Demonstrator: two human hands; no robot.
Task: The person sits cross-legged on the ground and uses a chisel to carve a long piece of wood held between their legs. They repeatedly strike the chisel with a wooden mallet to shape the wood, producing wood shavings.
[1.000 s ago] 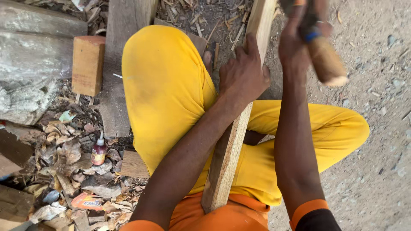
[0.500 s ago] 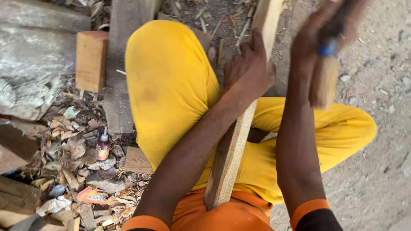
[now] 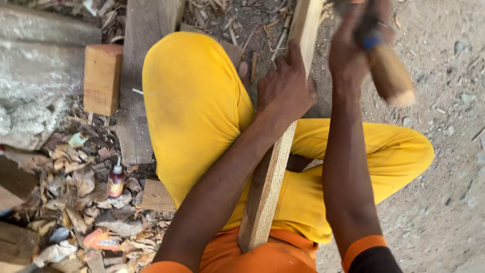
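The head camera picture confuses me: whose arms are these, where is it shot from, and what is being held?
The camera sits on a person's head and looks straight down, so the arms and the yellow trousers are the wearer's own. No machine is involved. The person sits on dusty ground. The left hand grips a long wooden plank that runs from the waist away across the legs. The right hand holds a wooden-handled tool, blurred by motion, so its working end cannot be made out. To the left lie a wooden block, a small bottle and dry leaves and wood chips.
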